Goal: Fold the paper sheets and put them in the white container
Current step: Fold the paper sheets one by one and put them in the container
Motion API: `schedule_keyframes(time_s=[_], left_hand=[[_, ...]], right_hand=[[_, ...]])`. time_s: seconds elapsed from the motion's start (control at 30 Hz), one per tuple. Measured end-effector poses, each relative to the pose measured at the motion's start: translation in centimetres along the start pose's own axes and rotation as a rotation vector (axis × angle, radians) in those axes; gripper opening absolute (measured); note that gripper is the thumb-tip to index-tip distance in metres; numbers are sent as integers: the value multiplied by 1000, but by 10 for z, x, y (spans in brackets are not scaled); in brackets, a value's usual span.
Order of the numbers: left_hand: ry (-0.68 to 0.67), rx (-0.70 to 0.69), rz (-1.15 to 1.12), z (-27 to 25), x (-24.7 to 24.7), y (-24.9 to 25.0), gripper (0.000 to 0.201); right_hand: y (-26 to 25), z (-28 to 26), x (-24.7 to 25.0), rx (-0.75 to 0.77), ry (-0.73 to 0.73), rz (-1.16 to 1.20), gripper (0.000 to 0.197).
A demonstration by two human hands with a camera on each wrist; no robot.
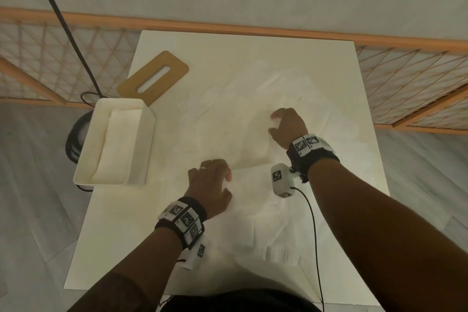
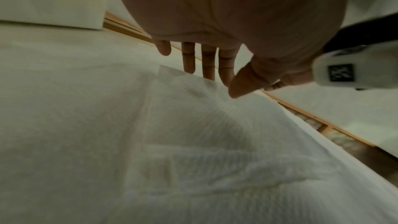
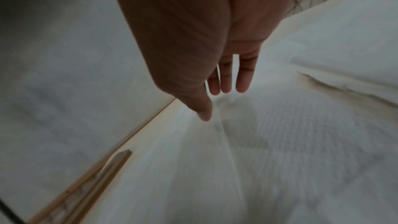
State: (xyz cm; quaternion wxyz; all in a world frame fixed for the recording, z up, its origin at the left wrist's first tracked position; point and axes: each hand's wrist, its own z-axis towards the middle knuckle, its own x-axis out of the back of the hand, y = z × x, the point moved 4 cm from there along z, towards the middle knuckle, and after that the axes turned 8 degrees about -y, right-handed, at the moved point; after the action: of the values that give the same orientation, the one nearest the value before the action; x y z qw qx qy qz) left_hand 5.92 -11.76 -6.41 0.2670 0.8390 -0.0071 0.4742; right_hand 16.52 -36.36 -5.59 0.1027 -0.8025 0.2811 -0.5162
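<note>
White table [image 1: 316, 63], unmarked paper sheets [image 1: 228, 119]

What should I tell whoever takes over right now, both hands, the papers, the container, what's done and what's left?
Left hand: open, straight fingers resting on the near paper sheet.
Right hand: open, fingers extended onto the far paper sheet; neither hand grips anything.
White container: on the table's left edge, open, with folded paper already inside. Its wooden slotted lid lies flat behind it.
Done: some paper is in the container.
Left: fold the sheets spread across the table and place them in the container. How many sheets remain cannot be told; they overlap.
</note>
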Motion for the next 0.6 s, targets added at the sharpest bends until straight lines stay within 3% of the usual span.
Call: schedule_keyframes(time_s=[0.1,0.17,0.43,0.6], left_hand=[[-70,7,44,8,-8,11,52],[-93,29,102,14,-10,12,65],[-130,43,193,26,-11,11,66],[-137,35,210,26,-13,13,65]], right_hand=[[0,21,-3,-25,-54,-83,65],[1,31,-5,-39,-82,-156,71],[6,34,13,-49,-14,-138,31],[4,29,24,-30,-47,-146,24]])
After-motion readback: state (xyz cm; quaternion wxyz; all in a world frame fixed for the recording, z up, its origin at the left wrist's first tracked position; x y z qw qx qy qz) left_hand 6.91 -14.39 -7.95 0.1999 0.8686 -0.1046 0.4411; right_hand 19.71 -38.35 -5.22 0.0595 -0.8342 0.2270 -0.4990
